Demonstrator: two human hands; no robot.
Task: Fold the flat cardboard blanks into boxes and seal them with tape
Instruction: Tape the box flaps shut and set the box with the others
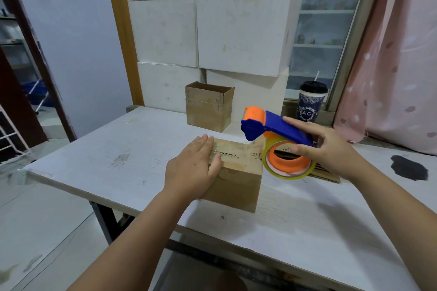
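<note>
A closed brown cardboard box (pixel 238 182) sits near the middle of the white table (pixel 99 160). My left hand (pixel 192 168) lies flat over its left top edge, fingers straight, thumb against the top. My right hand (pixel 331 149) grips a blue and orange tape dispenser (pixel 276 134) with a roll of clear tape, held tilted just above the box's right end. A strip of clear tape runs from the dispenser's nose down to the box top. Flat cardboard blanks (pixel 324 172) lie under the right hand, mostly hidden.
An open-topped brown box (pixel 209 106) stands further back. Behind it rise stacked white boxes (pixel 212 38). A dark lidded cup with a straw (pixel 311 101) stands on the sill at the right. A black stain (pixel 409 168) marks the table's right side.
</note>
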